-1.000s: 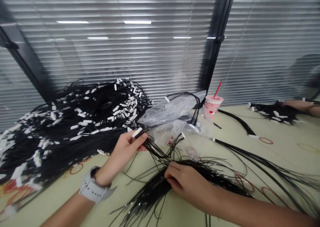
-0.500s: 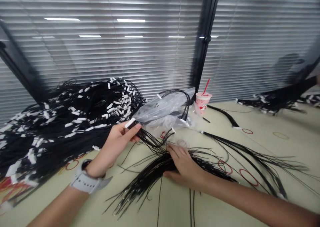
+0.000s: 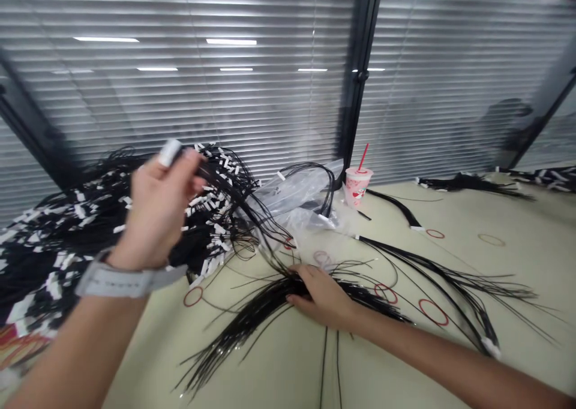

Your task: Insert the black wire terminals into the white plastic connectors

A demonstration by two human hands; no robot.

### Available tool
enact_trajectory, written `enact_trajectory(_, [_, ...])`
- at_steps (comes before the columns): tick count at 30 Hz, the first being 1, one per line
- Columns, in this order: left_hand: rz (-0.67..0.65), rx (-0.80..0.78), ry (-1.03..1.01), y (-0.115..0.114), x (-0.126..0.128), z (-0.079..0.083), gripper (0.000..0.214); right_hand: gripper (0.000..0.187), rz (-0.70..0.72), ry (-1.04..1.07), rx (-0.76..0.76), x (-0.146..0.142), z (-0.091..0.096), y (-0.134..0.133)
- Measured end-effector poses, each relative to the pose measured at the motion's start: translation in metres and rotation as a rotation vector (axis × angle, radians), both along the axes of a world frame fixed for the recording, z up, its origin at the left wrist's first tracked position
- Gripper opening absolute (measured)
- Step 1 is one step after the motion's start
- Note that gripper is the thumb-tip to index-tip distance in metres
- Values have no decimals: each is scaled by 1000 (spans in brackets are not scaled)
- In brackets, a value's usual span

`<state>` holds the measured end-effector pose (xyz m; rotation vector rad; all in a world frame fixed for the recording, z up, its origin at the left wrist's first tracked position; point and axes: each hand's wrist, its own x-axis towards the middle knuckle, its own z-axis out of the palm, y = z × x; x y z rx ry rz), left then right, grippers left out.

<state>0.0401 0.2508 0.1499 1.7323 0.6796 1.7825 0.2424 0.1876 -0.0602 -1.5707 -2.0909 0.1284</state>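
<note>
My left hand (image 3: 164,202), slightly blurred, is raised and closed on the end of a black wire harness (image 3: 238,202) with a white connector (image 3: 170,152) sticking out above the thumb. From there the harness slants down to my right hand (image 3: 321,295). That hand lies over a thick bundle of loose black wires (image 3: 245,325), thumb on the near side and fingers on the far side. Its fingertips are partly hidden among the wires. A clear plastic bag (image 3: 297,196) with more harnesses lies just beyond.
A big heap of black harnesses with white connectors (image 3: 81,229) fills the left. A pink cup with a red straw (image 3: 359,187) stands behind the bag. Right of my hand lie more harnesses (image 3: 432,268) and red rings (image 3: 433,312). Window blinds (image 3: 270,97) border the table.
My left hand has risen up and to the left, drawing the harness out straighter. The right hand stays on the wire bundle. A harness held up at far right now lies on the table.
</note>
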Motion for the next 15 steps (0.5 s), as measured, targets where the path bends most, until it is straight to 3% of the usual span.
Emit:
enact_trajectory(2, [-78, 84, -260, 7, -13, 25, 6, 43, 12, -22, -5, -1, 0, 0])
enact_trajectory(5, [-108, 117, -300, 9, -33, 55, 8, 48, 48, -73, -22, -1, 0, -1])
enact_trajectory(7, [-79, 144, -284, 6, -43, 67, 9, 56, 92, -109, -46, -1, 2, 0])
enact_trajectory(11, [13, 164, -240, -6, -53, 73, 15, 72, 172, -158, -118, -3, 10, 4])
enact_trajectory(15, [80, 167, -198, -19, -57, 71, 27, 78, 223, -153, -140, -4, 30, 10])
